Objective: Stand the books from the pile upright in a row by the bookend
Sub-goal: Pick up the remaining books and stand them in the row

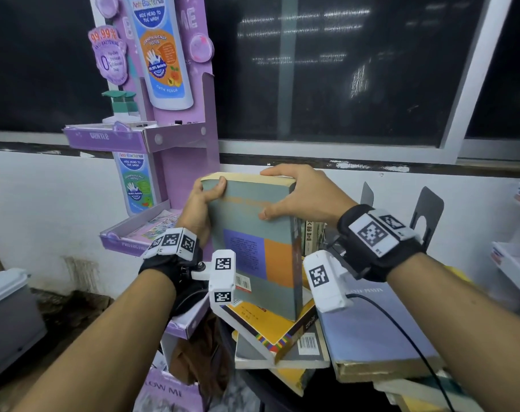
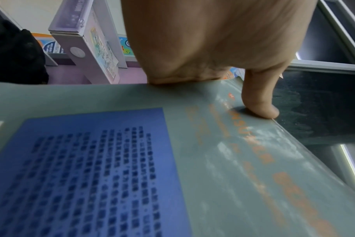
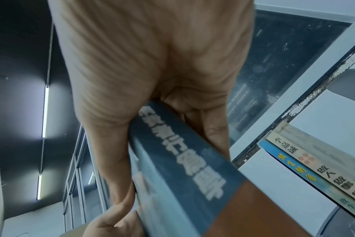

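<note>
Between both hands, above the pile [image 1: 282,340], a grey book [image 1: 253,233] is held nearly upright, back cover toward the camera. Left hand [image 1: 199,209] grips its upper left corner, thumb [image 2: 259,102] pressed on the cover. Right hand [image 1: 300,194] curls over the top right corner at the spine [image 3: 184,160], thumb on the cover. Just behind its right edge stand a few upright books [image 1: 312,236], probably against the dark bookend [image 1: 428,212]. Left of all this rises a purple display stand [image 1: 178,138].
</note>
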A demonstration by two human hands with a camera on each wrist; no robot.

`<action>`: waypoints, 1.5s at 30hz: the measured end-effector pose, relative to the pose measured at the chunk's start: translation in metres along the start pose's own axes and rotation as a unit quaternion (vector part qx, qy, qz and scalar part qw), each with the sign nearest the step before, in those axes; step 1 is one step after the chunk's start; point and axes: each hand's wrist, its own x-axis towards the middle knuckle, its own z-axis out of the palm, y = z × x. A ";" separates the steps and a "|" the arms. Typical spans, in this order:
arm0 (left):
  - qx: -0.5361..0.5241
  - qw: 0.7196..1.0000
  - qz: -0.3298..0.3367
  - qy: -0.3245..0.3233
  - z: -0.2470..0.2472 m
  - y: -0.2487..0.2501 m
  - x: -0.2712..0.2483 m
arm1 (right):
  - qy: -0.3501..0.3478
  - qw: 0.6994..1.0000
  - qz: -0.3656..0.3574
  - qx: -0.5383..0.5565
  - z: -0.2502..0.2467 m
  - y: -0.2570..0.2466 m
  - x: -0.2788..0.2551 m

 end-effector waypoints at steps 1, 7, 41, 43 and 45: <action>0.002 1.000 0.002 0.000 0.002 0.001 -0.001 | -0.005 1.000 0.000 -0.001 -0.001 -0.001 -0.002; 0.009 1.000 0.014 0.010 0.005 0.001 -0.003 | -0.005 0.999 -0.015 -0.050 -0.003 -0.008 -0.009; 0.144 0.988 -0.016 -0.043 0.109 0.000 0.015 | 0.281 0.957 0.049 -0.056 -0.122 0.017 -0.034; 0.180 0.982 -0.016 -0.046 0.118 -0.010 0.020 | 0.291 0.953 0.063 -0.063 -0.125 0.024 -0.031; 0.212 0.976 -0.012 -0.052 0.123 -0.019 0.026 | 0.299 0.948 0.079 -0.071 -0.127 0.030 -0.027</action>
